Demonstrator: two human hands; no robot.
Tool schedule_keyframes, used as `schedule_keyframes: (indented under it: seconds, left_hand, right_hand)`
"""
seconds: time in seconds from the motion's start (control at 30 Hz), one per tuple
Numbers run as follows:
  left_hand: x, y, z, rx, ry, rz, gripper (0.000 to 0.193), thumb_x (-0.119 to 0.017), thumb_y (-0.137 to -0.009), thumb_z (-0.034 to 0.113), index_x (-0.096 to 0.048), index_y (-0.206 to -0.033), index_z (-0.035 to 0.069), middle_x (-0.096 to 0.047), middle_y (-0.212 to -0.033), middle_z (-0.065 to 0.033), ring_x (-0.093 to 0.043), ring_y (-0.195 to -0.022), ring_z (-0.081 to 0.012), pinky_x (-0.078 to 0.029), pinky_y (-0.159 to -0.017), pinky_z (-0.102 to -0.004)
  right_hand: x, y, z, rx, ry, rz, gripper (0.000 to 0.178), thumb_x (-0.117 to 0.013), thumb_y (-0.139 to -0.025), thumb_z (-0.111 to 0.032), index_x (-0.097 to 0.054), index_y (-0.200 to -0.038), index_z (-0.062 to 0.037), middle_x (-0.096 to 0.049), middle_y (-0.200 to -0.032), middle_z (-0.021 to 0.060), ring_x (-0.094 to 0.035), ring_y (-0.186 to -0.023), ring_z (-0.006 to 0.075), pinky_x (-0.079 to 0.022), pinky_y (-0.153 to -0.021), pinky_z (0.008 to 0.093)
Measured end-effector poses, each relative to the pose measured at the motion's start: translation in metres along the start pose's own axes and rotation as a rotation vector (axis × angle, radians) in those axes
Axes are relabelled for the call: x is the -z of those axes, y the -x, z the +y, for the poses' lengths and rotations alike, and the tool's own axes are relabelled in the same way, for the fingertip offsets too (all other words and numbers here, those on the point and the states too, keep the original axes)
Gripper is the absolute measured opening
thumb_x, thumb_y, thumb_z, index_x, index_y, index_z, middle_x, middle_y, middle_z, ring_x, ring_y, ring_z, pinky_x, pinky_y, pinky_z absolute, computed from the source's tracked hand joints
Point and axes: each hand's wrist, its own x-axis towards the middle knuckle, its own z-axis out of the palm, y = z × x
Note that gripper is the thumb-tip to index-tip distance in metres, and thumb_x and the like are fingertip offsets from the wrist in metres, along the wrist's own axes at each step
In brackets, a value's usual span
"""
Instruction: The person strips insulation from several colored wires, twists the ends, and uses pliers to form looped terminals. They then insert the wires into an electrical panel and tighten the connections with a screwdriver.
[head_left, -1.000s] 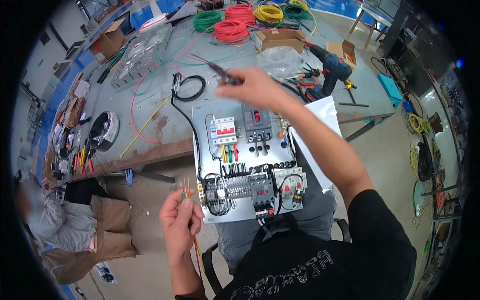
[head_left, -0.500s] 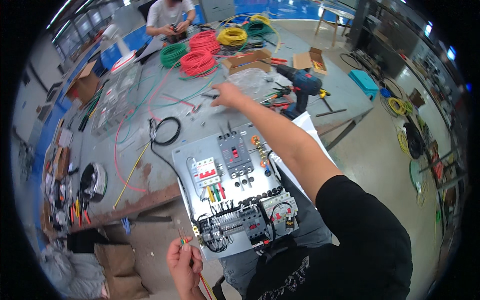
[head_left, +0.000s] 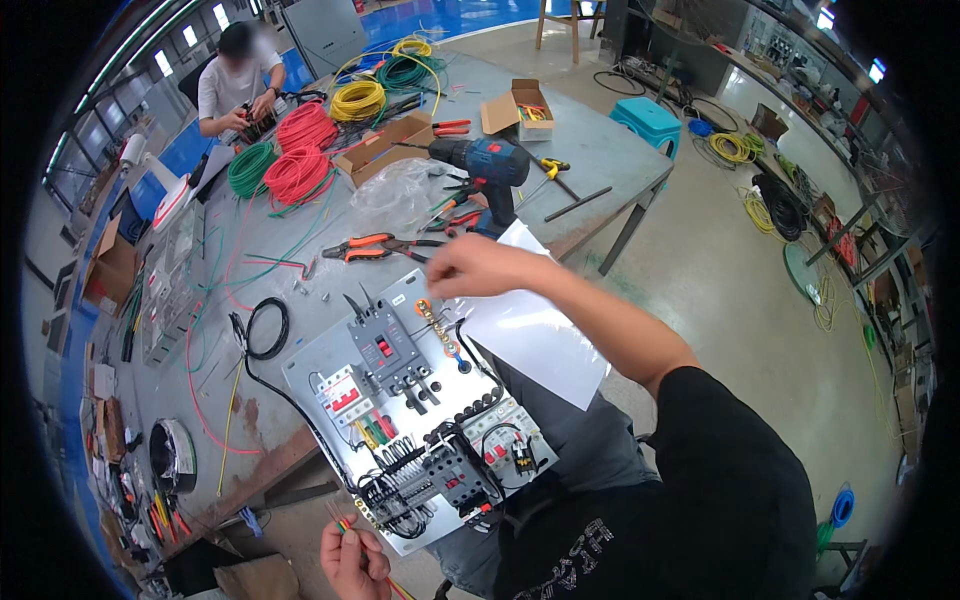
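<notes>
My left hand (head_left: pixel 354 562) pinches several thin insulated wires (head_left: pixel 343 523), yellow, green and red, beside the near left corner of the metal mounting panel (head_left: pixel 311 368). Their bare copper ends point up past my fingertips. Over the panel's far right corner, my right hand (head_left: pixel 482 268) is curled with its fingers together; whatever they may hold is hidden. Below it, a terminal strip with brass screws (head_left: pixel 438 328) is fixed to the panel. The panel, tilted across my lap, also carries a grey circuit breaker (head_left: pixel 382 347), a smaller white breaker (head_left: pixel 344 395) and a black contactor (head_left: pixel 463 476).
On the table (head_left: pixel 290 400) lie orange-handled pliers (head_left: pixel 360 247), a blue cordless drill (head_left: pixel 487 165), a plastic bag (head_left: pixel 395 195) and coils of red wire (head_left: pixel 298 172). A white sheet (head_left: pixel 545 345) lies right of the panel. Another person (head_left: pixel 235 90) works at the far left.
My right hand has come back from over the tools on the table to the panel's far right corner, uncovering the orange-handled pliers. The view has turned right. My left hand keeps its pinch.
</notes>
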Motion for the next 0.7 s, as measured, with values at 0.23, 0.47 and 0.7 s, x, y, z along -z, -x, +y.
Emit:
schedule_keyframes:
  seconds: [0.23,0.47,0.7]
  left_hand:
    - [-0.012,-0.01,-0.002,-0.08,-0.03,-0.088,0.02,-0.052,-0.111,0.017,-0.059,-0.121,0.002,-0.064,-0.076,-0.0117,-0.042,-0.04,-0.0085,-0.032,-0.034,-0.0224]
    - [-0.014,-0.002,-0.006,-0.091,0.077,-0.163,0.021,-0.052,-0.111,0.017,-0.058,-0.122,0.0,-0.066,-0.077,-0.0155,-0.048,-0.041,-0.0126,-0.038,-0.034,-0.0251]
    - [-0.02,0.003,-0.012,-0.092,0.03,-0.155,0.021,-0.049,-0.111,0.018,-0.057,-0.122,0.002,-0.064,-0.075,-0.0125,-0.044,-0.039,-0.0099,-0.034,-0.033,-0.0223]
  right_hand:
    - [0.051,0.077,0.023,-0.332,0.26,0.101,0.023,-0.072,-0.092,-0.021,-0.077,-0.103,-0.0005,-0.076,-0.094,0.0157,-0.071,-0.084,0.0296,-0.055,-0.078,0.0395]
    - [0.061,0.062,0.083,-0.525,0.06,0.585,0.059,-0.086,-0.078,-0.044,-0.074,-0.116,-0.0005,-0.076,-0.103,0.0187,-0.073,-0.093,0.0295,-0.056,-0.084,0.0387]
    - [0.017,0.015,0.132,-0.479,0.13,0.711,0.057,-0.087,-0.075,-0.032,-0.07,-0.118,0.0,-0.075,-0.108,0.0247,-0.071,-0.105,0.0427,-0.055,-0.092,0.0468]
